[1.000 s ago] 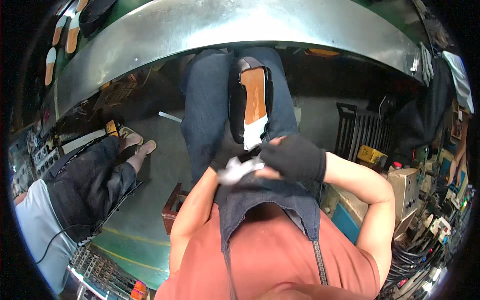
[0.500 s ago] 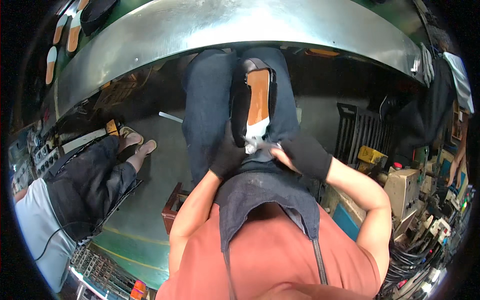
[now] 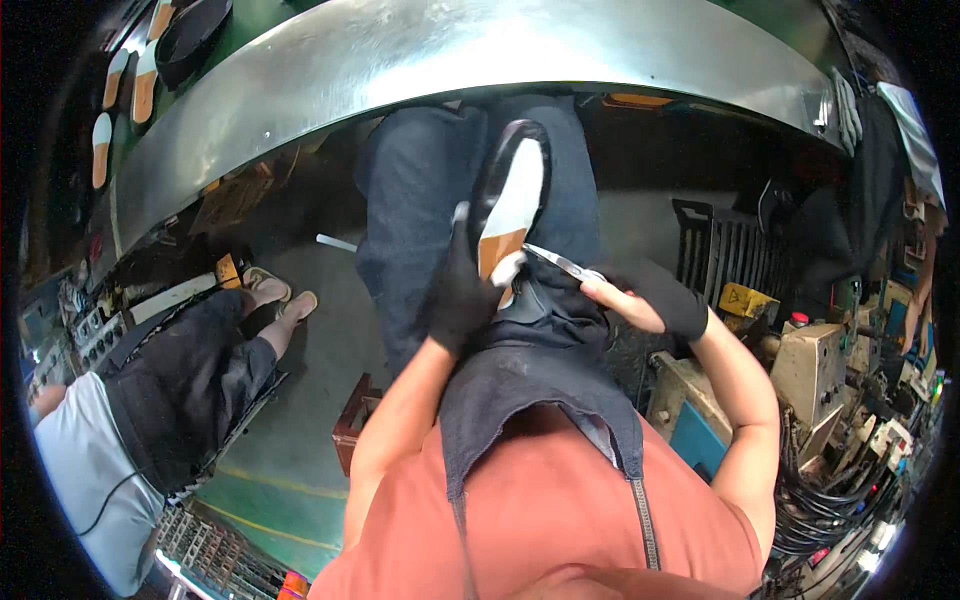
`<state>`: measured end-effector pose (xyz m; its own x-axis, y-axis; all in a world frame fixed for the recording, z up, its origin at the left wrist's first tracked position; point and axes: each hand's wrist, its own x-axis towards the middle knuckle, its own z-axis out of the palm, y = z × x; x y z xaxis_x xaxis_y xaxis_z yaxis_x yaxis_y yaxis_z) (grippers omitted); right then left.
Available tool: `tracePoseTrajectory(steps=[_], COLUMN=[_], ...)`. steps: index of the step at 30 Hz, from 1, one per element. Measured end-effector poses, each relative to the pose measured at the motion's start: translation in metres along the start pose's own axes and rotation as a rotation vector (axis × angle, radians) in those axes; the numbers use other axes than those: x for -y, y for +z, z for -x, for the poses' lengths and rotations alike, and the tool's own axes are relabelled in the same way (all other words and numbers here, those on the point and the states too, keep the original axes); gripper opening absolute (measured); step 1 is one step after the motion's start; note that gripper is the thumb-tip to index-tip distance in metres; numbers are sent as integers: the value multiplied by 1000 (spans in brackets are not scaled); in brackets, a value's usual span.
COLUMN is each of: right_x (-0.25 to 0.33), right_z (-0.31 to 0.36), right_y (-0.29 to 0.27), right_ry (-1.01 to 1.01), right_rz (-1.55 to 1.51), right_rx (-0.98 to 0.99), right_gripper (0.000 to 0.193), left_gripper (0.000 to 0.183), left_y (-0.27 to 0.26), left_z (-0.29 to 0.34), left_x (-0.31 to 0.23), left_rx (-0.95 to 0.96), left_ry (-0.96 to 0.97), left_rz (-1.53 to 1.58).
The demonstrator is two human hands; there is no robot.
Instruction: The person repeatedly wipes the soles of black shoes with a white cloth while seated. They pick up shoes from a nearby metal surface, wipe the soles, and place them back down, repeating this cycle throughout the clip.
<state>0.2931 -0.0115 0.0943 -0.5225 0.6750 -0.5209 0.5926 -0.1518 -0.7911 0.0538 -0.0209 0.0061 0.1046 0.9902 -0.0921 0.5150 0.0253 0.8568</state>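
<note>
Bearings: 12 o'clock = straight away from the wearer.

Step (judged): edge work on a dark shoe (image 3: 517, 190), with a slim silver hand tool (image 3: 565, 265) brought to its 4 o'clock side, beside the tan portion. Tip at or just beside the edge; contact cannot be confirmed.

Left hand (image 3: 460, 292): gloved, clamped on the shoe's near part from 8 o'clock, fingers along that flank. A small white patch (image 3: 510, 268) shows at its thumb side; finger covering or scrap, cannot tell.

Right hand (image 3: 655, 300): gloved, closed around the tool's near end; tool points to 10 o'clock. State of the tool's blades: not resolvable.

Next move calls for (judged): a firm left hold, tip kept along the rim and clear of the left thumb.

Orientation: shoe rests on the lap (image 3: 420, 195), short of the counter (image 3: 500, 50). Long axis runs from just past 6 to just past 12; rounded, glossy end outward, white portion outward, tan inward. Toe or heel: undetermined.
</note>
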Motion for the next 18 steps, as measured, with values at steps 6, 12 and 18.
tracePoseTrajectory(steps=[6, 12, 18], right_x=[28, 28, 31], right_z=[-53, -73, -81], right_y=[-5, -33, -24], right_ry=[-117, 14, -111], right_rz=[742, 494, 911], right_rx=[173, 431, 360], right_gripper=[39, 40, 31], left_gripper=[73, 52, 74], left_y=[2, 13, 39], left_z=[15, 10, -7], left_x=[10, 42, 67], left_rx=[236, 220, -232], left_ry=[-22, -156, 39], left_rz=[467, 127, 92])
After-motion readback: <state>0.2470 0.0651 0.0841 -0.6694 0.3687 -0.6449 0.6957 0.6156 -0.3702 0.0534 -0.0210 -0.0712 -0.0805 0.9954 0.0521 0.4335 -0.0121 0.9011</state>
